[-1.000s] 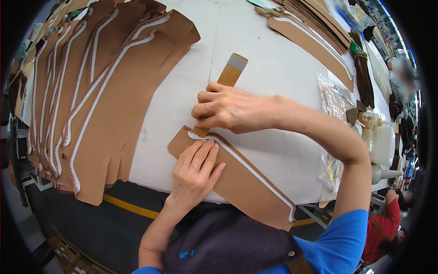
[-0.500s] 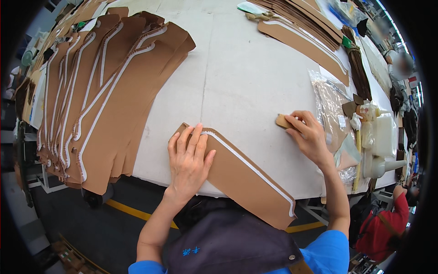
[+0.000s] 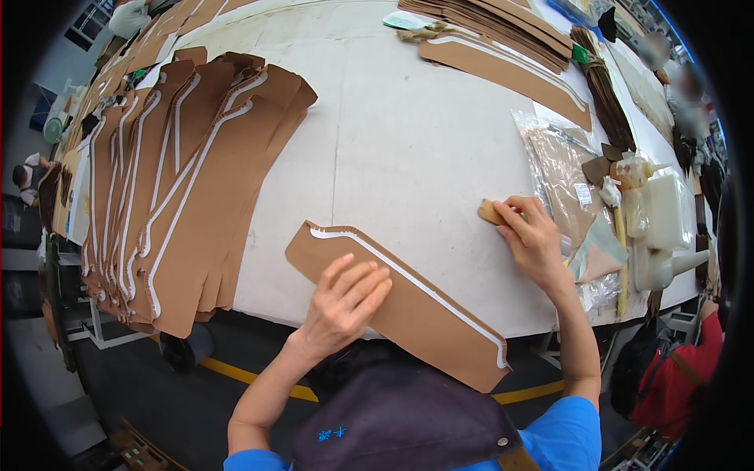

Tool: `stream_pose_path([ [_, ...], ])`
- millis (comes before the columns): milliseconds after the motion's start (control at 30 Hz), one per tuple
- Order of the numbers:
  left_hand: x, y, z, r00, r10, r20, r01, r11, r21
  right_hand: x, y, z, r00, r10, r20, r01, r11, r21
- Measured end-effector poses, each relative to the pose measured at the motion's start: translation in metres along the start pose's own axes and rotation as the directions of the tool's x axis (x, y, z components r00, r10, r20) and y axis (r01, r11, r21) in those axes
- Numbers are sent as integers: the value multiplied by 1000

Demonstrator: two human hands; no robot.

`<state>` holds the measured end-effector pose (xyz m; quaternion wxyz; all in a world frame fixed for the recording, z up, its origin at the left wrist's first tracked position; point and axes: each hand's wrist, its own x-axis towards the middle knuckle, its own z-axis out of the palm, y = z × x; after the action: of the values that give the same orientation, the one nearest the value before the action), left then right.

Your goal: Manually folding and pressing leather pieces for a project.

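Left hand (image 3: 343, 302): fingers spread, laid flat on a long brown leather panel (image 3: 408, 302), pressing it to the desk (image 3: 408, 141). The panel runs from just beyond the fingertips away to the hand's right and overhangs the desk's near edge; a white glue line follows its far edge. The palm hides part of its surface.

Right hand (image 3: 532, 235): fingers pressed together, pinching a small tan applicator piece (image 3: 490, 212), which touches the desk well to the right of the panel. Only its end shows past the fingers; its exact kind is hard to make out.

Beyond the right hand: clear plastic bags (image 3: 561, 169) with brown pieces inside, small glue bottles (image 3: 632, 169) and a white plastic jug (image 3: 667, 212), all crowded and bent by the lens.

Far to the left of the left hand: fanned stack of brown panels with white glue lines (image 3: 188, 188), partly overlapping, so the count cannot be told.

Across the desk from both hands: further brown panels (image 3: 503, 67), cut off at the frame's top.

Lower right rim: a person's red sleeve (image 3: 675, 377), mostly out of frame.
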<state>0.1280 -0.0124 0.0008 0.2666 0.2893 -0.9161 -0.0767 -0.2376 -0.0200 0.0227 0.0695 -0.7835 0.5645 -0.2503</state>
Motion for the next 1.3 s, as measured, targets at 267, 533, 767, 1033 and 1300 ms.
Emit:
stream_pose_path([
  [267, 63, -50, -40, 934, -158, 321, 207, 970, -124, 1, 17, -20, 994, 107, 1, -105, 980, -167],
  [533, 65, -89, -94, 882, -368, 295, 458, 817, -351, 147, 115, 7, 999, 48, -8, -48, 973, -226],
  [767, -69, -130, -191, 451, -851, -271, 733, 526, -431, 276, 126, 81, 993, -91, 70, 114, 801, -588],
  [1033, -93, -139, -211, 346, -822, -452, 899, 429, -92, 282, 141, 37, 920, 198, -338, -247, 963, -109],
  [1300, 76, -58, -122, 762, -604, -232, 630, 776, 47, 197, 59, -102, 936, 231, -267, 61, 638, 767],
])
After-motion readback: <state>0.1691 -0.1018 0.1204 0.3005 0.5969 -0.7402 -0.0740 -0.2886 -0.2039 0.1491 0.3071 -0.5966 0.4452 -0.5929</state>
